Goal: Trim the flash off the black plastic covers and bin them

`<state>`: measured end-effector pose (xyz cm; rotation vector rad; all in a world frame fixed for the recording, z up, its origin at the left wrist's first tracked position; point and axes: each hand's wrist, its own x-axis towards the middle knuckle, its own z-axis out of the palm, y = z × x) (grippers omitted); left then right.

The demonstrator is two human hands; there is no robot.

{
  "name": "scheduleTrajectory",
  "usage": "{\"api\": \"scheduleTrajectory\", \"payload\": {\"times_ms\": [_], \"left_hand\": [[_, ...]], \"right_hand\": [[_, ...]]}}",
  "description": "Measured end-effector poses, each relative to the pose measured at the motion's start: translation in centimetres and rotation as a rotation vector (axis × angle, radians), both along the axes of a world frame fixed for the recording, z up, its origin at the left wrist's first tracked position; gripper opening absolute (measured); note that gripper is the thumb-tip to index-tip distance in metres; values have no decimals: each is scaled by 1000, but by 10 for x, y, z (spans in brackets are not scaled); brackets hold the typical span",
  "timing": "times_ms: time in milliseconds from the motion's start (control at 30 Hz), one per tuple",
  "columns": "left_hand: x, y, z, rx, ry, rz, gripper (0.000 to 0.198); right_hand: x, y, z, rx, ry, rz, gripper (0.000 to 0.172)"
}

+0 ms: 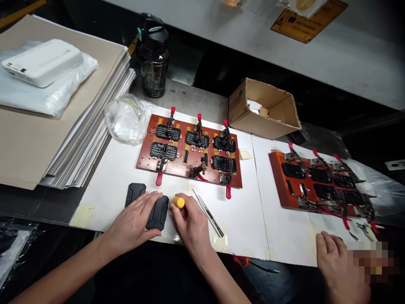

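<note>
My left hand (134, 213) lies over a black ribbed plastic cover (159, 213), its fingers gripping the cover's upper edge. A second black cover (135, 194) sits partly under that hand, on white paper. My right hand (190, 223) pinches a yellow-handled tool (179, 202) just right of the gripped cover; the tool's tip is hidden. A slim metal-handled craft knife (208, 214) lies beside my right hand. Above both hands stands a red-brown fixture board (189, 169) with black parts held by red-handled toggle clamps.
A co-worker's hand (332, 264) sits below a second clamped fixture board (278, 177) on the right. Behind are a cardboard box (262, 109), a plastic bag (126, 120), a dark water bottle (154, 57), and stacked sheets (85, 126) under a white package (42, 62).
</note>
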<state>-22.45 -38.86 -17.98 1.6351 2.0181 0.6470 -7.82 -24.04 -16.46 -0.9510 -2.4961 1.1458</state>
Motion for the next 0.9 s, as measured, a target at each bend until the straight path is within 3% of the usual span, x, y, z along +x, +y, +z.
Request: {"api": "scheduleTrajectory", "payload": {"times_ms": [233, 367, 433, 567, 733, 900], "left_hand": [[1, 1, 1, -13, -11, 13, 86], [1, 0, 0, -19, 4, 7, 85], [1, 0, -1, -22, 22, 6, 85], [4, 1, -6, -28, 50, 3, 86], [1, -7, -3, 1, 135, -30, 92], [-35, -30, 3, -63, 231, 125, 93]], "right_hand": [[18, -29, -5, -221, -89, 143, 16], [14, -25, -7, -187, -19, 64, 21], [16, -22, -3, -211, 1, 46, 21], [32, -19, 14, -371, -138, 168, 8], [27, -21, 17, -266, -65, -42, 25], [12, -21, 2, -177, -35, -53, 29]]}}
